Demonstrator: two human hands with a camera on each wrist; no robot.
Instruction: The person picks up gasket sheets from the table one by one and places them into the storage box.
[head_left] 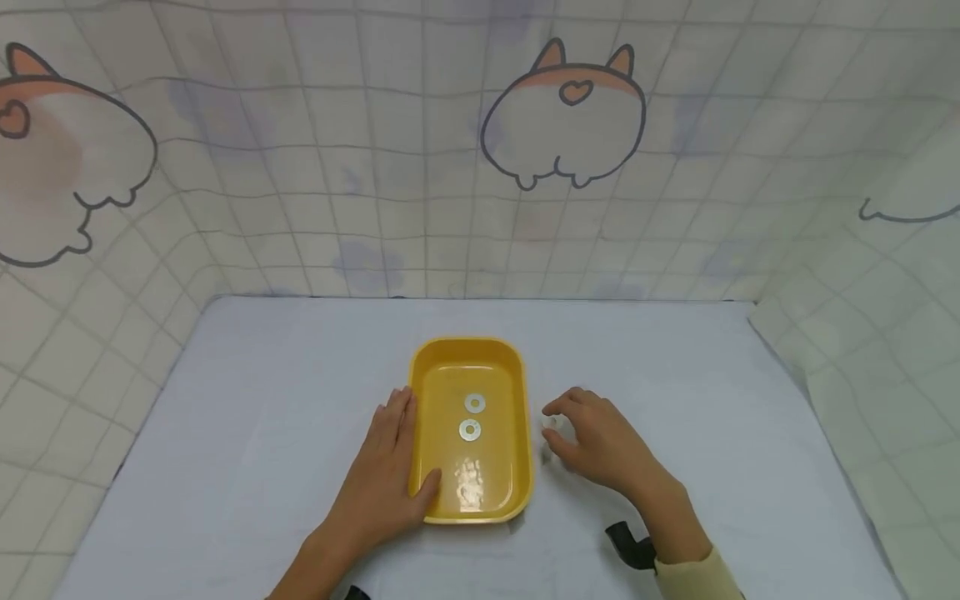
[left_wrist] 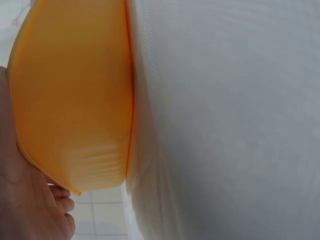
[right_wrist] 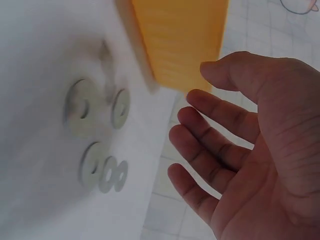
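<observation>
A yellow tray (head_left: 510, 492) stands on the white table, with two flat metal washers (head_left: 470, 430) lying in it. My left hand (head_left: 386, 475) rests along the tray's left rim, fingers straight and the thumb over the inner edge. To the right of the tray, my right hand (head_left: 600, 437) hovers with fingers loosely bent and apart, nothing between them. Several washers (right_wrist: 91, 165) of differing size lie on the table near that hand in the right wrist view; in the head view the hand mostly hides them.
White cloth (head_left: 285, 392) covers the table. A pale grid-patterned curtain (head_left: 375, 167) with cartoon drawings hangs behind and along both sides. At the right wrist is a black curved piece (head_left: 630, 546), beside a pale yellow sleeve (head_left: 697, 575).
</observation>
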